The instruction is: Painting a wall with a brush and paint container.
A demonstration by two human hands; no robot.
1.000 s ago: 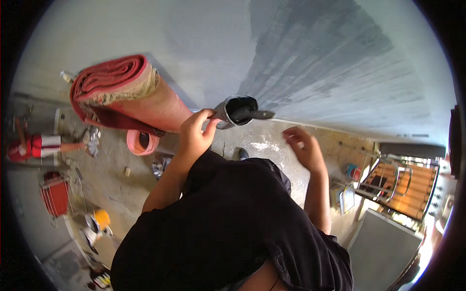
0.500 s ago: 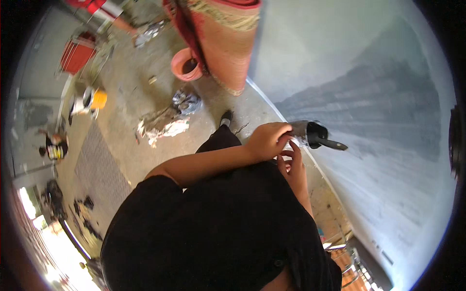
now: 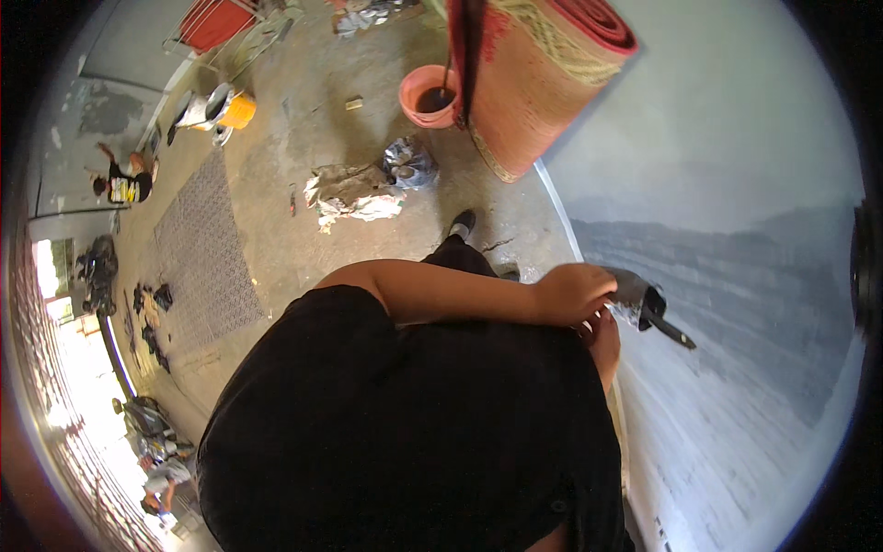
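My left hand (image 3: pixel 575 290) is closed around the base of a paint-smeared, dark grey cup (image 3: pixel 629 291). The cup lies tilted, its dark mouth facing right toward the wall. Out of that mouth sticks the black handle of a paintbrush (image 3: pixel 674 332); its bristles are hidden inside. Just below, my right hand (image 3: pixel 604 348) has its fingers bent up against the left fingertips at the cup's base. Whatever they pinch, if anything, is hidden. A pale blue-grey wall (image 3: pixel 681 175) with a darker painted band (image 3: pixel 736 276) rises close by on the right.
A rolled red mat (image 3: pixel 543 92) leans on the wall, beside a pink bucket (image 3: pixel 428 97) of dark liquid. Crumpled sacking (image 3: pixel 354 193) and a grey plastic bag (image 3: pixel 409 164) lie ahead. Farther left are a yellow bucket (image 3: pixel 239 111), a patterned mat (image 3: pixel 210 248) and a crouching person (image 3: pixel 127 184).
My view has turned, so the floor things and rolled mat sit farther right in it. Both hands stay together at the cup, the right one now more covered by my left arm.
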